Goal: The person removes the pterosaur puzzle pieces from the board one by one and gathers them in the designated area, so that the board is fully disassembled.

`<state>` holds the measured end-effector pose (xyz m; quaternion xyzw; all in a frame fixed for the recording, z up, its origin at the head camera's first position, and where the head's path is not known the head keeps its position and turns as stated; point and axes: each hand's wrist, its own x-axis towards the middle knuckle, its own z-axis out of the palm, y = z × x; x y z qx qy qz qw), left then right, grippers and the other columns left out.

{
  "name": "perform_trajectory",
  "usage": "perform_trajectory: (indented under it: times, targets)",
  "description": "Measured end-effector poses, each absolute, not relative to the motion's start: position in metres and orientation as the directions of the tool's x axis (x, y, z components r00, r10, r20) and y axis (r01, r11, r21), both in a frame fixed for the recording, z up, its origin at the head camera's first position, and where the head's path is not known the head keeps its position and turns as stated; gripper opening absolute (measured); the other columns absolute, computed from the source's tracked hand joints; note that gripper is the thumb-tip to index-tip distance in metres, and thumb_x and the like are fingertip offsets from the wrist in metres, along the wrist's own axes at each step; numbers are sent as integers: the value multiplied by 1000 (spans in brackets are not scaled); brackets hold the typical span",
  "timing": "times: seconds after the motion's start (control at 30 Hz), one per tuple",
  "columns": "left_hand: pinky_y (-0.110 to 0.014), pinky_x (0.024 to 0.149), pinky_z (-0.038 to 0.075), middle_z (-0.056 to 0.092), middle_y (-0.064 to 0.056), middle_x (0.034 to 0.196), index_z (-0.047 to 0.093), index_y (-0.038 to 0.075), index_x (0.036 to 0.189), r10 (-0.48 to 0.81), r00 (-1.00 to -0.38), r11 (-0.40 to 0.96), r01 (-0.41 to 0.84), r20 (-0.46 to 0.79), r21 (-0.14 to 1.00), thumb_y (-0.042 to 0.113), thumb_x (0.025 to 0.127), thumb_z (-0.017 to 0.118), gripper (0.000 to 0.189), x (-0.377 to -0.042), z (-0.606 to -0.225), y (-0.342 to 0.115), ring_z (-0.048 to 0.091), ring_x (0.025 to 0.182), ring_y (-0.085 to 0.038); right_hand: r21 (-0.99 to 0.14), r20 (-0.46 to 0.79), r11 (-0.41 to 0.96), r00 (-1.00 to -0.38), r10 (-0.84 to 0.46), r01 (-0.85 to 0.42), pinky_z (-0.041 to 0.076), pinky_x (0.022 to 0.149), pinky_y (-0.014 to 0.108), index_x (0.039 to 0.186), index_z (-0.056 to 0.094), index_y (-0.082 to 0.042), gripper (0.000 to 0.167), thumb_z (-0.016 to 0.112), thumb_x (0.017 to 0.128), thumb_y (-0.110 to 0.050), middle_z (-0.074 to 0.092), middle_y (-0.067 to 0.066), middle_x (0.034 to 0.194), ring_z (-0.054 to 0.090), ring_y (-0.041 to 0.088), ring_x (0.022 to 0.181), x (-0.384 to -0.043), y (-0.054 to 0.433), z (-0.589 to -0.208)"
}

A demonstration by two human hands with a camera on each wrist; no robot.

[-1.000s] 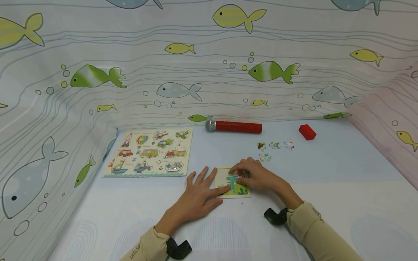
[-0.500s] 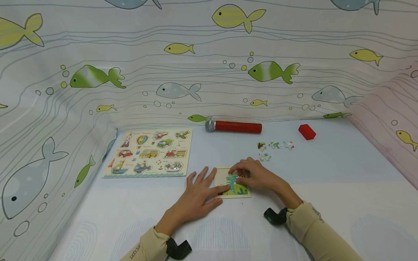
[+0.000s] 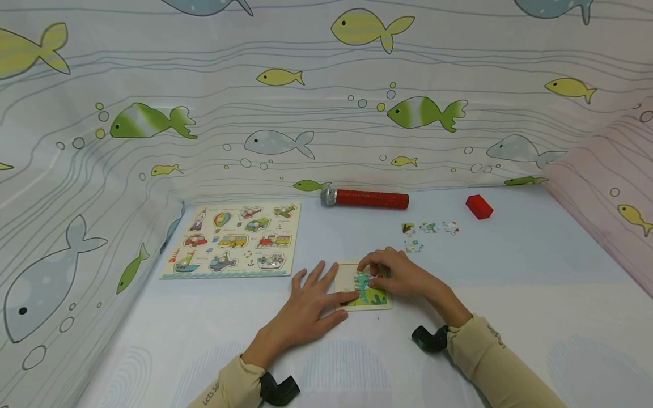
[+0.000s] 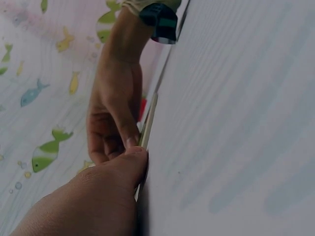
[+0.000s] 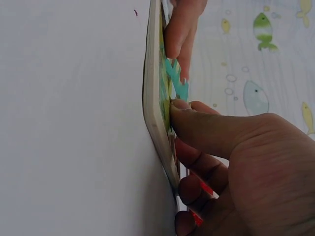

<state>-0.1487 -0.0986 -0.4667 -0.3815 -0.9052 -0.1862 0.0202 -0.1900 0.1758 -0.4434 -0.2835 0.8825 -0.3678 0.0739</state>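
A small jigsaw board (image 3: 367, 307) with a pale rim lies between both hands, partly filled with a green and teal dinosaur picture. My left hand (image 3: 308, 309) is spread flat at its left side, fingertips on the rim and the picture. From the right, my right hand (image 3: 403, 273) pinches a teal puzzle piece (image 5: 179, 83) between thumb and fingers. In the right wrist view that piece stands tilted up from the board. The right fingers hide the board's upper right corner. The left wrist view shows the left thumb (image 4: 135, 155) at the board's edge.
Several loose puzzle pieces (image 3: 429, 227) lie beyond the right hand. A red toy microphone (image 3: 372, 198) and a red block (image 3: 479, 207) are farther back. To the left is a larger vehicle puzzle board (image 3: 245, 266). A fish-print cloth (image 3: 326, 113) rises behind.
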Motion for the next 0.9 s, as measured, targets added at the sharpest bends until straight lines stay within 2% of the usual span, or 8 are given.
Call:
perform_trajectory:
  times: [0.4, 0.67, 0.9]
  targets:
    - [-69, 115, 14, 29, -11, 168, 58, 46, 141, 681, -711, 639, 694, 176, 331, 52, 102, 52, 39, -148, -467, -99, 18, 157, -41, -696, 88, 561, -828, -553, -448, 31, 82, 37, 115, 68, -23, 28, 74, 90, -11, 64, -7, 94, 49, 14, 88, -189, 175, -444]
    - [-70, 115, 14, 29, -11, 168, 59, 46, 140, 679, -714, 641, 690, 169, 336, 52, 102, 52, 39, -148, -467, -99, 19, 157, -41, -735, 108, 515, -826, -554, -442, 45, 79, 28, 115, 68, -22, 22, 68, 96, -11, 65, -8, 94, 52, 11, 85, -189, 174, -446]
    - [-70, 115, 15, 31, -12, 167, 59, 46, 140, 678, -712, 634, 693, 184, 344, 50, 103, 53, 38, -147, -466, -99, 20, 156, -42, -813, 106, 419, -811, -576, -405, 47, 74, 25, 116, 69, -14, 17, 66, 99, -12, 66, -1, 91, 56, 13, 82, -193, 179, -443]
